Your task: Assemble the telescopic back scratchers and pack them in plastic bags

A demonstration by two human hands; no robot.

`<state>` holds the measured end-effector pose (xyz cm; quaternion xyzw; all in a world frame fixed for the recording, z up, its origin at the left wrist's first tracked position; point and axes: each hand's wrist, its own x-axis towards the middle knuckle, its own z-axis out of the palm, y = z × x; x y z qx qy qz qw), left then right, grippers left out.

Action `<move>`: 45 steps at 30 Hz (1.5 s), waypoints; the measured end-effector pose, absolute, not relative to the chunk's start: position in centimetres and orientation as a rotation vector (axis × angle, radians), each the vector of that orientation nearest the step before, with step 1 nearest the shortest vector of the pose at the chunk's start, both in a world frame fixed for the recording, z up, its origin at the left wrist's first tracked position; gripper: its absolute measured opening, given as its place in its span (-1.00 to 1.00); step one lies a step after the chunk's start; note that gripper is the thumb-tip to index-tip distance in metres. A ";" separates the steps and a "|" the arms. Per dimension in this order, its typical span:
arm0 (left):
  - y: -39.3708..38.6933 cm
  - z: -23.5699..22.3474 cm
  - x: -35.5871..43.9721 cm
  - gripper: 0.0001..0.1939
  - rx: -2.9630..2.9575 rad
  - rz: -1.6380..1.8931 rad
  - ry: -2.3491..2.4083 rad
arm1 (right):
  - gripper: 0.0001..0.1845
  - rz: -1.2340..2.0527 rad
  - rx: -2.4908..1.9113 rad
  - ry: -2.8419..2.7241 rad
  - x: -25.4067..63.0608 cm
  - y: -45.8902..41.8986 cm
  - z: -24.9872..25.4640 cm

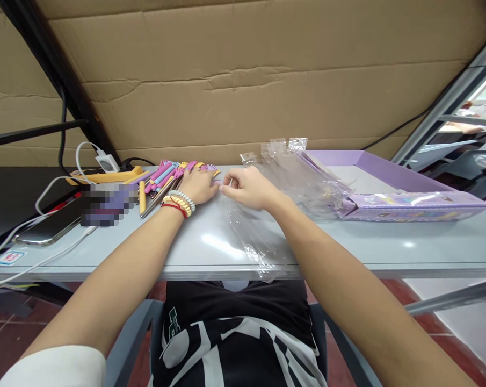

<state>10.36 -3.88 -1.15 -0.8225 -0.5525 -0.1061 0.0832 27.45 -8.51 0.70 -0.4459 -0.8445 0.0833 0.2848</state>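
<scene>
My left hand (198, 185), with beaded bands and a red string at the wrist, lies over a pile of back scratchers (162, 174). These have small hand-shaped heads, pink, blue, yellow and purple grips and metal rods. Its fingers reach forward onto the heads, and its thumb is by a small purple piece. Beside it, my right hand (248, 187) is curled in a pinch at the upper end of a clear plastic bag (253, 236). That bag lies flat toward me, its lower end over the table edge. What else the pinch may hold is too small to make out.
More clear bags (303, 177) are heaped right of my right hand, partly against an open purple box (412, 207). At left lie a phone (51, 220), white cables and a charger (108, 160). A cardboard wall (243, 75) stands behind the table (371, 242).
</scene>
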 end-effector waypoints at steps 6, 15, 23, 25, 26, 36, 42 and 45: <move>-3.6 -1.6 10.5 -0.62 -2.541 -0.194 -1.598 | -0.83 0.210 -1.191 -2.268 27.5 -8.6 0.8; -3.3 -1.5 10.1 -0.74 -2.751 -0.461 -1.463 | -0.86 0.235 -1.173 -2.217 27.5 -8.6 0.8; -3.8 -1.1 10.2 -0.71 -2.999 -0.882 -1.286 | -0.79 0.072 -1.209 -2.276 27.9 -8.2 0.4; -4.0 -1.0 10.3 -0.69 -3.066 -0.997 -1.320 | -0.74 0.068 -1.263 -2.325 27.9 -8.3 0.4; -4.1 -1.0 10.4 -0.67 -3.091 -1.054 -1.334 | -0.72 0.067 -1.277 -2.341 27.9 -8.3 0.4; -4.6 -1.0 11.2 -0.73 -3.042 -1.296 -1.250 | -0.59 0.064 -1.217 -2.285 27.9 -8.1 0.4; -4.5 -1.1 11.3 -0.73 -3.126 -1.393 -1.267 | -0.64 0.087 -1.208 -2.208 28.1 -7.7 0.1; -4.8 -1.0 11.3 -0.68 -3.108 -1.496 -1.290 | -0.72 0.100 -1.249 -2.134 28.1 -7.6 0.2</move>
